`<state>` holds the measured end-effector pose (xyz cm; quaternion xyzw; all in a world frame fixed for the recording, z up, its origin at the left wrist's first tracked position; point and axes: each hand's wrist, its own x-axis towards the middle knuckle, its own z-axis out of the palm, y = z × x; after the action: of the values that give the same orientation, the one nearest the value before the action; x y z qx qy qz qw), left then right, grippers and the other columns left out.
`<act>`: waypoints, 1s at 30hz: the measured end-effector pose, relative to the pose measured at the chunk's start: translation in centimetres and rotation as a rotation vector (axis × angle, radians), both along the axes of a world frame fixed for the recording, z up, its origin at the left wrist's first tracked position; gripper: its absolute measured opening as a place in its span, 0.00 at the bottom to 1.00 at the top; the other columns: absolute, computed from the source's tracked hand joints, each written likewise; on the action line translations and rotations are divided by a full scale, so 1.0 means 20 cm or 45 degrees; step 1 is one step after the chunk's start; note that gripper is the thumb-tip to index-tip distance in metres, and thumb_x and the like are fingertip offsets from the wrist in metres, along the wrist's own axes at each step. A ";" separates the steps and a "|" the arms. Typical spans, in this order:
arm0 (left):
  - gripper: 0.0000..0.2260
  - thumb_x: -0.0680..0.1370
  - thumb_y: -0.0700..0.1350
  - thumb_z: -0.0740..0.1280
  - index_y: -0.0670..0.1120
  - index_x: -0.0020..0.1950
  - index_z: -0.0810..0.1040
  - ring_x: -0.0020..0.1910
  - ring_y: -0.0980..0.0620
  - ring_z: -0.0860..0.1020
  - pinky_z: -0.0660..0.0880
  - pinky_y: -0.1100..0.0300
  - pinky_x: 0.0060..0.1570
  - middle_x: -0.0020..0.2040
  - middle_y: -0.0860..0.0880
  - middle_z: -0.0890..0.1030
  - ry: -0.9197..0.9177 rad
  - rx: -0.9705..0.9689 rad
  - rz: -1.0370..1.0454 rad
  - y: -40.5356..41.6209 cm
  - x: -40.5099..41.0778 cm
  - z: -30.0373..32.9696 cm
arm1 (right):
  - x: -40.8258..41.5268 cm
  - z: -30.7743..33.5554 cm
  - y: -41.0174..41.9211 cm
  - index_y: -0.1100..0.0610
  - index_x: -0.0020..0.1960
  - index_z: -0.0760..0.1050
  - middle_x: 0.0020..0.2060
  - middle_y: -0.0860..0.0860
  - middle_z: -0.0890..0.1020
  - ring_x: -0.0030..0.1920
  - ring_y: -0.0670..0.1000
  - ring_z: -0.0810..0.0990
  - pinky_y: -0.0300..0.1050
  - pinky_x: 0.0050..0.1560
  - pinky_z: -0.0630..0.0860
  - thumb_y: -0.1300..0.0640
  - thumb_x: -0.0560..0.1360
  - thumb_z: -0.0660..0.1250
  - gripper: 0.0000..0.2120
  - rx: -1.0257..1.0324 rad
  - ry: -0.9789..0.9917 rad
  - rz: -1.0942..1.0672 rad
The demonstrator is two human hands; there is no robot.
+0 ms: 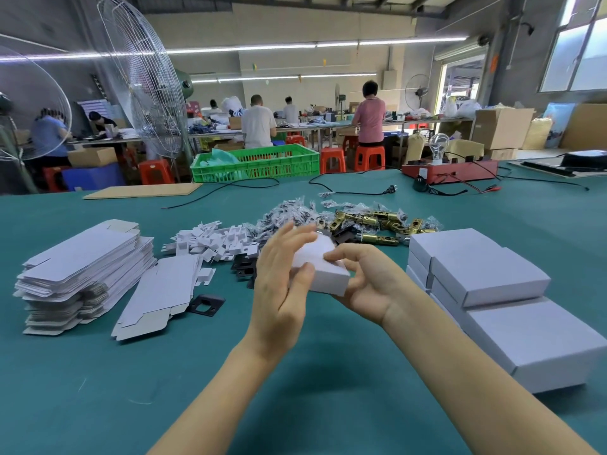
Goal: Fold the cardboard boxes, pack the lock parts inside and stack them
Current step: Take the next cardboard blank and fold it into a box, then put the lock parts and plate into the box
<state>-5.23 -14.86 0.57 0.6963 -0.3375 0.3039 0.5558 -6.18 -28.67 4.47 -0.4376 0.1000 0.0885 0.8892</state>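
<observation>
Green table [98, 372], both hands — left hand [282, 284], right hand [368, 287] — gripping small white box [323, 269], contents unseen

My left hand [282, 277] and my right hand [364, 287] hold box [323, 269] between them, above table [98, 389] centre. Flat blank stack [82, 270] at 9 o'clock, loose blank [161, 297] just beside it. Finished box stack [502, 297] at 3 o'clock. Inserts [213, 241], bagged screws [289, 211], latches [377, 221] at 12 o'clock, crate [256, 162] behind them.
</observation>
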 end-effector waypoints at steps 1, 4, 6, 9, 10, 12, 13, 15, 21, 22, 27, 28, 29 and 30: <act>0.16 0.77 0.43 0.60 0.53 0.64 0.72 0.74 0.52 0.64 0.62 0.52 0.72 0.69 0.55 0.72 0.075 -0.024 0.023 0.00 0.01 -0.01 | 0.00 0.00 -0.01 0.65 0.58 0.76 0.47 0.59 0.82 0.40 0.57 0.82 0.45 0.41 0.79 0.70 0.70 0.63 0.16 -0.008 -0.020 0.012; 0.19 0.77 0.45 0.65 0.52 0.67 0.69 0.66 0.55 0.73 0.73 0.56 0.63 0.65 0.52 0.76 0.460 -0.215 -0.088 0.00 0.03 -0.02 | 0.01 -0.03 -0.01 0.59 0.55 0.79 0.45 0.54 0.84 0.41 0.54 0.81 0.46 0.44 0.77 0.69 0.70 0.62 0.16 -0.370 -0.233 0.007; 0.15 0.79 0.40 0.67 0.50 0.64 0.72 0.54 0.59 0.80 0.77 0.66 0.48 0.54 0.57 0.83 0.666 -0.394 -0.247 0.00 0.05 -0.04 | 0.02 -0.06 0.01 0.55 0.52 0.79 0.43 0.51 0.84 0.40 0.50 0.80 0.42 0.39 0.75 0.71 0.69 0.62 0.17 -0.647 -0.358 -0.059; 0.12 0.76 0.41 0.69 0.50 0.58 0.77 0.49 0.58 0.82 0.77 0.66 0.44 0.50 0.56 0.85 0.759 -0.401 -0.317 0.02 0.08 -0.07 | 0.04 -0.11 0.03 0.56 0.48 0.78 0.40 0.51 0.83 0.36 0.47 0.79 0.41 0.36 0.76 0.74 0.67 0.59 0.18 -0.620 -0.389 -0.113; 0.13 0.73 0.44 0.70 0.50 0.57 0.78 0.50 0.57 0.82 0.77 0.66 0.45 0.50 0.55 0.85 0.759 -0.375 -0.328 0.03 0.08 -0.07 | 0.05 -0.12 0.03 0.58 0.47 0.77 0.38 0.52 0.82 0.34 0.48 0.79 0.43 0.35 0.76 0.75 0.67 0.57 0.18 -0.570 -0.376 -0.123; 0.15 0.71 0.44 0.71 0.49 0.57 0.78 0.49 0.58 0.82 0.77 0.67 0.44 0.50 0.55 0.85 0.739 -0.318 -0.330 0.03 0.08 -0.08 | 0.07 -0.15 0.02 0.61 0.46 0.77 0.36 0.54 0.82 0.34 0.51 0.79 0.45 0.35 0.77 0.76 0.66 0.54 0.19 -0.479 -0.345 -0.122; 0.14 0.72 0.43 0.71 0.49 0.57 0.78 0.48 0.59 0.82 0.77 0.68 0.44 0.49 0.55 0.85 0.733 -0.300 -0.326 0.03 0.09 -0.09 | 0.08 -0.17 0.01 0.62 0.45 0.78 0.36 0.55 0.82 0.35 0.52 0.79 0.45 0.35 0.78 0.76 0.65 0.53 0.20 -0.454 -0.336 -0.118; 0.14 0.73 0.39 0.72 0.49 0.57 0.78 0.48 0.59 0.83 0.76 0.68 0.43 0.50 0.55 0.85 0.737 -0.277 -0.318 0.03 0.09 -0.10 | 0.09 -0.19 0.00 0.63 0.45 0.79 0.37 0.56 0.82 0.37 0.53 0.79 0.44 0.35 0.79 0.77 0.65 0.53 0.20 -0.433 -0.322 -0.107; 0.23 0.66 0.41 0.79 0.48 0.59 0.78 0.49 0.56 0.82 0.77 0.65 0.44 0.51 0.52 0.85 0.850 -0.162 -0.371 0.07 0.12 -0.15 | 0.12 -0.30 -0.02 0.58 0.40 0.81 0.36 0.54 0.82 0.40 0.53 0.77 0.43 0.33 0.77 0.75 0.64 0.53 0.22 -0.418 -0.271 -0.037; 0.22 0.66 0.42 0.77 0.49 0.59 0.78 0.49 0.56 0.83 0.77 0.65 0.45 0.51 0.52 0.86 0.874 -0.120 -0.382 0.07 0.12 -0.16 | 0.12 -0.31 -0.02 0.58 0.40 0.81 0.36 0.54 0.82 0.40 0.54 0.77 0.43 0.33 0.76 0.75 0.64 0.52 0.22 -0.421 -0.259 -0.031; 0.18 0.66 0.46 0.75 0.50 0.55 0.82 0.46 0.57 0.83 0.77 0.67 0.41 0.48 0.53 0.86 0.887 -0.106 -0.305 0.07 0.14 -0.19 | 0.14 -0.36 -0.02 0.63 0.47 0.79 0.42 0.59 0.82 0.43 0.56 0.79 0.48 0.41 0.77 0.75 0.65 0.54 0.20 -0.442 -0.266 -0.033; 0.17 0.66 0.46 0.76 0.50 0.54 0.82 0.45 0.57 0.83 0.77 0.67 0.40 0.48 0.53 0.86 0.884 -0.143 -0.272 0.07 0.15 -0.20 | 0.15 -0.36 -0.02 0.62 0.49 0.78 0.43 0.59 0.82 0.43 0.55 0.81 0.47 0.42 0.78 0.75 0.67 0.55 0.19 -0.467 -0.268 -0.063; 0.16 0.66 0.45 0.77 0.49 0.52 0.82 0.44 0.58 0.83 0.76 0.68 0.39 0.46 0.53 0.86 0.883 -0.186 -0.229 0.07 0.16 -0.20 | 0.15 -0.36 -0.02 0.61 0.51 0.77 0.45 0.59 0.82 0.44 0.54 0.82 0.46 0.42 0.79 0.74 0.69 0.56 0.17 -0.506 -0.257 -0.110; 0.14 0.67 0.43 0.79 0.48 0.51 0.82 0.42 0.59 0.83 0.76 0.68 0.38 0.45 0.54 0.86 0.881 -0.231 -0.179 0.08 0.17 -0.21 | 0.16 -0.36 -0.03 0.59 0.52 0.76 0.47 0.59 0.81 0.44 0.53 0.82 0.46 0.43 0.80 0.72 0.72 0.57 0.15 -0.577 -0.229 -0.180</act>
<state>-1.88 -13.33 -3.63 0.6808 -0.1482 0.0403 0.7162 -2.93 -29.19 -2.80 -0.6238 0.0679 -0.0379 0.7777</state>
